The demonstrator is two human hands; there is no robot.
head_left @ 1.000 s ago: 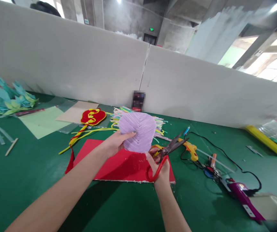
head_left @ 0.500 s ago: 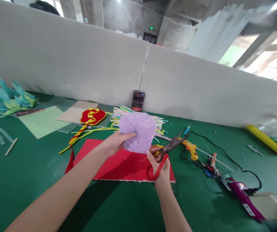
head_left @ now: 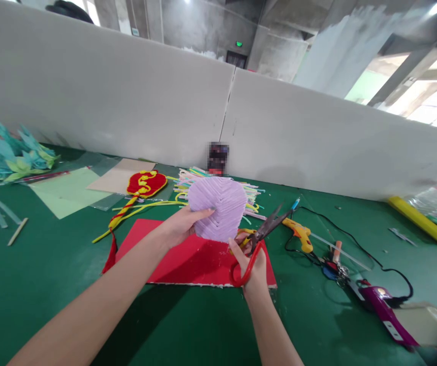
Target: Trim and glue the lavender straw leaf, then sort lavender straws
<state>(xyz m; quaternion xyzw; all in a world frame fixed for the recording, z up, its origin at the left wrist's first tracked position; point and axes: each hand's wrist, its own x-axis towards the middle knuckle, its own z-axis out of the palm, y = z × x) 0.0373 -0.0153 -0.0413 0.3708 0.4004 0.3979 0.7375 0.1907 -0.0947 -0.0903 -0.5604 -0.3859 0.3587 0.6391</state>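
Observation:
A lilac, ribbed leaf-like piece (head_left: 224, 208) with slanting strips meeting at a centre line is raised above a red board (head_left: 180, 264). My left hand (head_left: 182, 223) pinches its left side, thumb in front. In my right hand (head_left: 254, 267) is a pair of scissors (head_left: 260, 239) with red and yellow handles, its blades parted and pointing up and to the right. My right thumb is at the bottom right edge of the lilac piece; whether it presses on it I cannot tell.
Behind lie many pastel pipe cleaners (head_left: 188, 178) and a red-and-yellow fuzzy ornament (head_left: 147, 184). To the right are a yellow glue gun (head_left: 300, 234), its black cord, a purple power strip (head_left: 388, 315) and a yellow bar (head_left: 424, 221). Turquoise paper leaves (head_left: 12, 152) stand at left.
The scissors and my right hand have shifted slightly left, and the blade tips have turned a little. My left hand and the lilac piece have stayed almost still.

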